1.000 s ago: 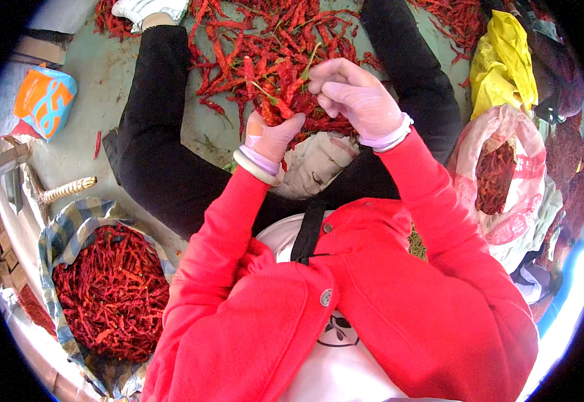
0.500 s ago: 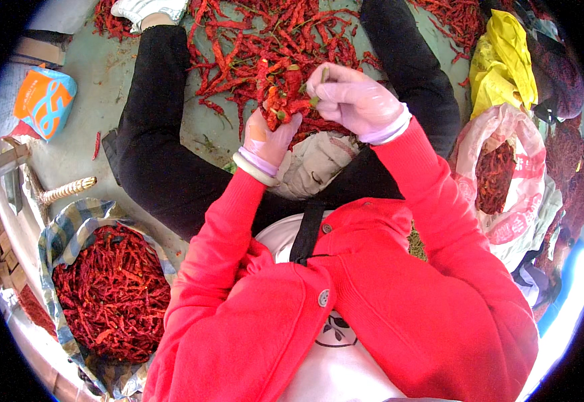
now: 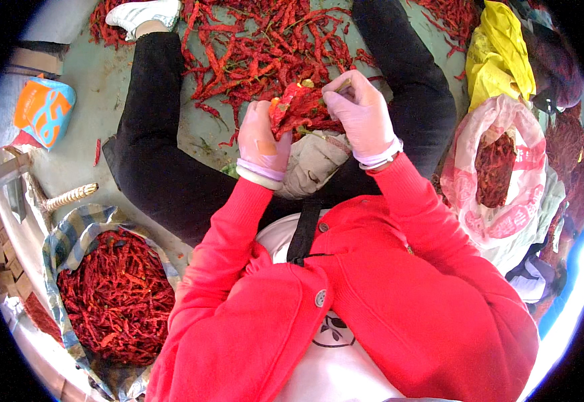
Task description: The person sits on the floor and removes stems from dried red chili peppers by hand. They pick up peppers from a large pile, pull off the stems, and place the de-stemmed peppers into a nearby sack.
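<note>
My gloved left hand (image 3: 262, 141) is wrapped round several dried red chili peppers (image 3: 292, 100), which poke up beyond its fingers. Just to its right, my gloved right hand (image 3: 359, 114) has thumb and index finger pinched on a small dull green piece, apparently a stem (image 3: 345, 85). A loose pile of red chilies (image 3: 272, 37) lies on the grey floor between my legs, beyond both hands. Below the hands is a crumpled pale cloth (image 3: 315, 164), partly hidden by them.
A checked sack of chilies (image 3: 114, 295) sits at lower left. Orange-and-blue packet (image 3: 44, 110) and segmented rod (image 3: 71, 197) lie left. At right are a pink-and-white bag with chilies (image 3: 466, 167) and yellow plastic (image 3: 500, 57). My legs (image 3: 151, 114) flank the pile.
Both hands have shifted slightly: the left one leftward and more upright, the right one a little lower. The chilies in my left hand have turned, and my right fingers now pinch a small greenish piece.
</note>
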{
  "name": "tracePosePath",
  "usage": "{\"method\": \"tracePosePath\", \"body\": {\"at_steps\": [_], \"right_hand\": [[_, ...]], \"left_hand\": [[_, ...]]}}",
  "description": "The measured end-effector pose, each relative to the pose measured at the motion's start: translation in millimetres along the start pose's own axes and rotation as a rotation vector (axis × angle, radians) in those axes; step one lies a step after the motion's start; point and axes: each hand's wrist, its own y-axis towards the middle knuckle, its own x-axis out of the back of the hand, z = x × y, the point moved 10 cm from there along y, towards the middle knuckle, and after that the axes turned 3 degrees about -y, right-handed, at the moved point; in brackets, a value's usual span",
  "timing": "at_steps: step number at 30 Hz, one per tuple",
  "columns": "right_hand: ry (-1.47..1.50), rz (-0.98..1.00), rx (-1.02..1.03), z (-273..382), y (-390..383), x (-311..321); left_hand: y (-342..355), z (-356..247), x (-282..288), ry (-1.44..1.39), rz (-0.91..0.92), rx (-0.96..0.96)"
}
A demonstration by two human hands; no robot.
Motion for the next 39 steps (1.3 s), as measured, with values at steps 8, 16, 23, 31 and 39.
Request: {"method": "tracePosePath", "body": {"at_steps": [8, 16, 23, 31, 39], "right_hand": [[1.401, 0.579, -0.114, 40, -17, -23], [0.535, 0.597, -0.299, -8, -5, -34], [0.361, 0.627, -0.242, 4, 2, -62], [0.414, 0.950, -0.441, -10, -18, -61], [0.511, 0.608, -0.247, 32, 6, -24]], "left_hand": [[-9, 43, -12, -0.419, -0.082, 0.086], [-16, 8, -15, -0.918, 0.174, 0.286], [-16, -2, -8, -0.650, 0.451, 0.145], [-35, 24, -30, -0.959, 0.601, 0.394], [-22, 33, -36, -0.857, 0.368, 0.489]]}}
